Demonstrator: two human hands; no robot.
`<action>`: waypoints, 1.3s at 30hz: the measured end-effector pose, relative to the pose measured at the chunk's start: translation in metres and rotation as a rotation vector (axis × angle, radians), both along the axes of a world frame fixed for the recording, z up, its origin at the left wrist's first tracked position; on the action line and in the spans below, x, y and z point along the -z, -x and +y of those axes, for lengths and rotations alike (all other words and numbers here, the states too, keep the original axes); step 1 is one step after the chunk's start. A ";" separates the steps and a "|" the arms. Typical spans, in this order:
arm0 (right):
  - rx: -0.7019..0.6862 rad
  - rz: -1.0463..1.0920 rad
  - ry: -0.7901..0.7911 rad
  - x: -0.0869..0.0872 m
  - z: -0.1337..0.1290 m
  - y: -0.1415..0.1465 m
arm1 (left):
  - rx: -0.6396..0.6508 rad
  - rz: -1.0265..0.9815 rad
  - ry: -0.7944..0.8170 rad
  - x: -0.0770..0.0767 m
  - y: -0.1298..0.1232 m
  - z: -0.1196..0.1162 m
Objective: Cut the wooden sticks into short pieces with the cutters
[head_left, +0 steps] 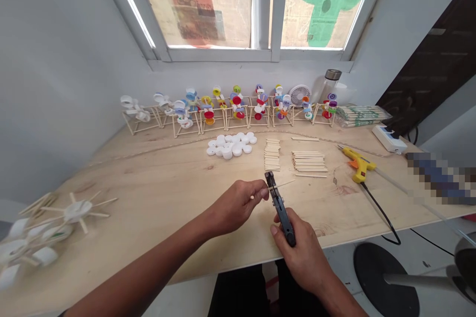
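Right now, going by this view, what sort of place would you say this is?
Probably a small craft workshop: a hot glue gun lies on the plywood workbench, beside piles of wooden sticks and white bottle caps, with a row of cap-and-stick models along the back.

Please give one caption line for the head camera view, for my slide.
The left hand feeds a wooden stick into black pliers held by the right hand.

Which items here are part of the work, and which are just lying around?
In play:
left hand pinching a wooden stick
right hand gripping black cutters
stacked sticks
white bottle caps
glue gun

Probably just lying around:
desk fan
glass bottle
power strip
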State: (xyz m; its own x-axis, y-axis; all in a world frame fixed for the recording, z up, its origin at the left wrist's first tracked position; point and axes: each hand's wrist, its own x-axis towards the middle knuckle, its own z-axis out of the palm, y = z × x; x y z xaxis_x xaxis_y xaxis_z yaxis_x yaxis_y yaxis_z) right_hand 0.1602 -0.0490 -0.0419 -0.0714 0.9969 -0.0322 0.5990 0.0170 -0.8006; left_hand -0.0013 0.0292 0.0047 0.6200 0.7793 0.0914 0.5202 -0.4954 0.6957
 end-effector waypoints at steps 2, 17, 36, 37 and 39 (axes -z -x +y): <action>-0.004 -0.002 0.002 0.001 0.001 0.000 | -0.006 0.043 -0.038 0.001 0.000 0.000; 0.038 -0.097 0.020 0.005 0.011 0.005 | -0.130 0.289 -0.610 0.035 -0.004 0.002; -0.010 -0.064 -0.015 -0.004 -0.011 0.001 | -0.088 0.271 -0.685 0.027 0.001 -0.019; -0.013 -0.073 -0.023 -0.005 -0.012 0.001 | -0.080 0.242 -0.630 0.025 0.001 -0.021; -0.024 -0.083 -0.040 -0.006 -0.013 0.000 | -0.064 0.180 -0.483 0.019 0.002 -0.022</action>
